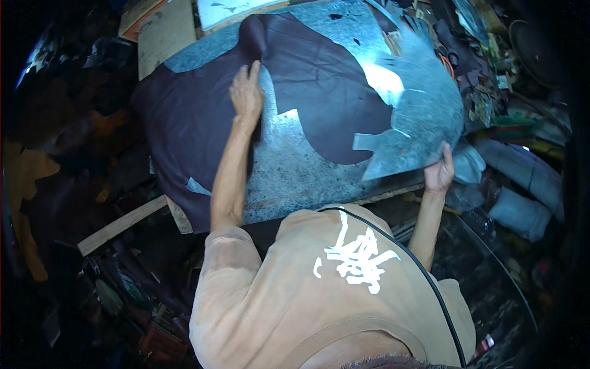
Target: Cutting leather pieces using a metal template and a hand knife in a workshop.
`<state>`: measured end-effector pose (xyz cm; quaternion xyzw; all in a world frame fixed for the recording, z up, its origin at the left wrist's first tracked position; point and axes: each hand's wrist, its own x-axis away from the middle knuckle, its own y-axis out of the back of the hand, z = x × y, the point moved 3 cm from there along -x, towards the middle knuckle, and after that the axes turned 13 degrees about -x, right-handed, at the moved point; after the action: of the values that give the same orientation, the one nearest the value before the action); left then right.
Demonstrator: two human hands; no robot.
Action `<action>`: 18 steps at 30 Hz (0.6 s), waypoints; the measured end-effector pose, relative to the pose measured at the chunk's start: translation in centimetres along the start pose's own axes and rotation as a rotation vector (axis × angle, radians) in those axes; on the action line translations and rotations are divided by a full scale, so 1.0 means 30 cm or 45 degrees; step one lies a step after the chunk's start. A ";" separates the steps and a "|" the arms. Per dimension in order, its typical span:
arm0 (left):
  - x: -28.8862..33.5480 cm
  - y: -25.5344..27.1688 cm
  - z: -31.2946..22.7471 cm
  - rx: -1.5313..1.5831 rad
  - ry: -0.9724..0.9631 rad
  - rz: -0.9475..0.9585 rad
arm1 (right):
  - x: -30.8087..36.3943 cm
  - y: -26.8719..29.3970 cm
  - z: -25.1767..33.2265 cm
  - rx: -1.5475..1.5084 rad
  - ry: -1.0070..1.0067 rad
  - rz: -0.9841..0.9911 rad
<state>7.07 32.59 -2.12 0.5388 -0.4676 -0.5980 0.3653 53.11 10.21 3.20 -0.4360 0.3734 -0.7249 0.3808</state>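
A large dark brown leather hide (193, 117) is spread over a mottled grey metal-topped table (301, 175). Notched and irregular in outline, it hangs over the table's left and near edges. My left hand (247, 97) lies on the leather beside a gap where the table top shows, its fingers stretched out. At the right, my right hand (439, 175) grips the near edge of a clear, bluish pattern sheet (430, 120) with cut-out notches. That sheet overlaps the leather's right side, partly raised, and throws back a bright glare.
Scraps and tools crowd the far right, among them scissors (453, 58). Clear plastic-wrapped rolls (519, 212) lie right of the table. A wooden bar (123, 226) juts out at the near left. Boards (166, 37) stand at the far left. A black cable (409, 252) crosses my shirt.
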 end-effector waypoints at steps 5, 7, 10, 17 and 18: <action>-0.046 0.084 0.222 -0.147 0.066 0.002 | -0.161 -0.134 -0.160 0.584 -0.061 0.001; -0.067 0.108 0.250 -0.104 0.084 0.022 | -0.246 -0.154 -0.210 0.689 -0.121 0.102; -0.074 0.136 0.258 -0.074 0.188 0.161 | -0.390 -0.171 -0.326 0.818 -0.260 0.203; 0.032 0.201 -0.001 -0.064 -0.882 -0.054 | -0.477 -0.120 -0.375 0.804 -0.129 0.143; 0.040 0.174 0.000 -0.056 -0.877 -0.054 | -0.466 -0.134 -0.353 0.677 -0.163 0.153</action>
<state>6.55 29.90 2.49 0.3068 -0.5394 -0.7621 0.1849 47.10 26.42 -1.76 -0.3428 0.1703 -0.7445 0.5469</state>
